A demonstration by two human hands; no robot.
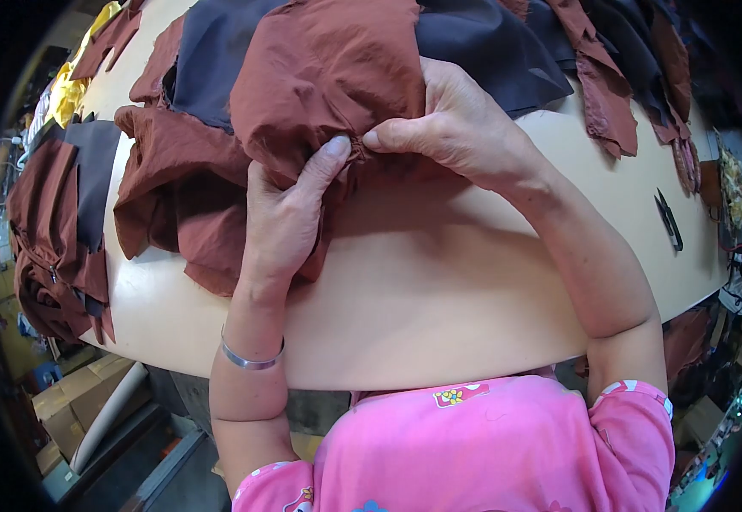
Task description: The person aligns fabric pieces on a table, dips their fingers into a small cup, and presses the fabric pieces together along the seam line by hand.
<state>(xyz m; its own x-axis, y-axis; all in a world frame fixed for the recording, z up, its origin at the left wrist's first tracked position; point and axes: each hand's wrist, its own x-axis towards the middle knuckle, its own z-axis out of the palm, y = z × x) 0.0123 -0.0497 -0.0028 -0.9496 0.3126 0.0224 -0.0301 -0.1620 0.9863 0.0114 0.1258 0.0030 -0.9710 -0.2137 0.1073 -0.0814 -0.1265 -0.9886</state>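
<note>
In the head view, the pink top (473,444) worn by the person is nearest the camera, at the lower edge. Beyond it the light counter (405,316) curves across. The left forearm has a metal bangle (253,362) around it.

Both hands hold the reddish-brown cloth (320,68) above the counter, beyond its near edge. The left hand (284,218) has its grip closed on the gathered underside, thumb pressed against the puckered part. The right hand (478,132) pinches the same gathers from the other side, its grip also closed on the cloth, thumb tip near the left thumb. The fingers behind the cloth are hidden.

Crumpled brown fabric (179,166) lies beside the left hand; whether it joins the held cloth, I cannot tell. Dark fabric (495,55) spreads behind the right hand. At the far left is a brown bundle (43,205), and toward the right edge lie black snips (668,220).
</note>
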